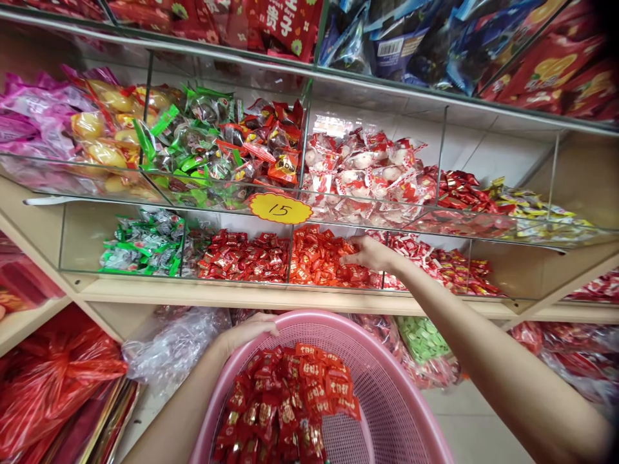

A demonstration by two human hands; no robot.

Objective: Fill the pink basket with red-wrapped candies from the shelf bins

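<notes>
My left hand (254,328) grips the rim of a pink plastic basket (411,399), fingers hooked over its far left edge. Inside the basket lies a pile of red-wrapped candies (285,393), heaped toward the left, with part of the perforated bottom showing. My right hand (370,253) reaches into the lower shelf, over a compartment of orange-red wrapped candies (316,254). Its thumb and fingers are apart and point left, close above the candies; nothing is visible in them. Darker red candies (246,254) fill the compartment to the left.
A clear divided shelf front (232,201) runs above the lower bins, carrying a yellow price tag (280,208) marked 15. Green-wrapped candies (142,241) lie at lower left. Beneath the shelf are a clear plastic bag (178,341), a red bag (58,380) and green packets (423,336).
</notes>
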